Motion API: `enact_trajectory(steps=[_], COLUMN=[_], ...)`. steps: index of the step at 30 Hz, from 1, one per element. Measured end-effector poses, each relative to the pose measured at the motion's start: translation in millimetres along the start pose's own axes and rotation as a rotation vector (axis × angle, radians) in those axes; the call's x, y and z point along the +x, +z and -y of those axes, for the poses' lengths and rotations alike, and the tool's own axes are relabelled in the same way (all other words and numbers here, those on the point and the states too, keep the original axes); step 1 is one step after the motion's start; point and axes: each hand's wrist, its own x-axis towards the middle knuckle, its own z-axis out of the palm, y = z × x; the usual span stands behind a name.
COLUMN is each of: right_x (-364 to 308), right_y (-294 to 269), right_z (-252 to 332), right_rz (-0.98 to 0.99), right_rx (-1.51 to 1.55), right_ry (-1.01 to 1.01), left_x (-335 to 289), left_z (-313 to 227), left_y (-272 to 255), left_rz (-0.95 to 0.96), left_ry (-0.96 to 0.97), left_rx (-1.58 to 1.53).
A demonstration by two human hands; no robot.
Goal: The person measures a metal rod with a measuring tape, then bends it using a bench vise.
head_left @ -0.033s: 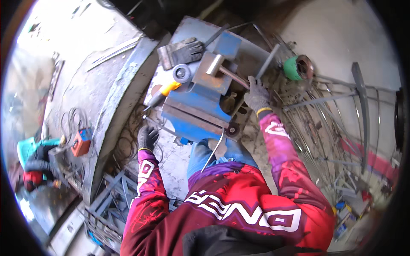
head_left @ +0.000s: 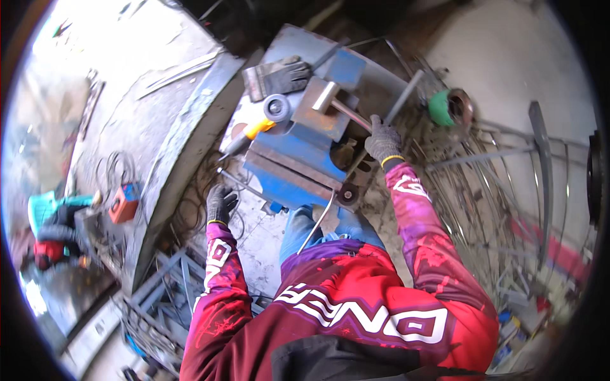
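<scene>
Right fingers (head_left: pixel 377 126) clamped on the hammer (head_left: pixel 347 112) over the vise (head_left: pixel 310 146); left fingers (head_left: pixel 219 192) apart, in open room off its edge

silvery-headed hammer (head_left: pixel 344 110) slants over the rust-marked blue vise (head_left: pixel 305 150).

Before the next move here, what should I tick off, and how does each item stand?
1. Right hand at the end of the hammer handle: ok.
2. Grip on it firm: cannot tell; the fingers are only partly visible.
3. Left hand empty: ok.
4. Both hands gloved: ok.
5. Table beside the blue vise free of loose things: not ok; a yellow grinder and a dark glove lie there.
6. Grinder unplugged: cannot tell.
</scene>
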Motion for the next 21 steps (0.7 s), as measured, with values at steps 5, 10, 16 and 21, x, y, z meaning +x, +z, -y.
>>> enact_trajectory(steps=[5, 10, 16, 21], right_x=[25.0, 33.7, -39.5, -161.1], right_y=[12.2, -24.2, -147.4, -144.6], right_z=[1.4, -8.2, 41.1, 67.5], right_rz=[0.284, 0.155, -0.016, 0.176], right_rx=[0.127, 0.143, 0.152, 0.194], right_ry=[0.016, -0.246, -0.891, -1.212], left_x=[-152.6, -279.5, -429.5, -429.9], left_z=[-8.4, 7.7, -50.3, -16.2], left_y=[-13.9, 11.7, 97.4, 102.6], left_rz=[-0.133, -0.249, -0.539, -0.275], left_ry=[0.406, 0.701, 1.316, 1.171], left_rx=[0.062, 0.043, 1.139, 1.619])
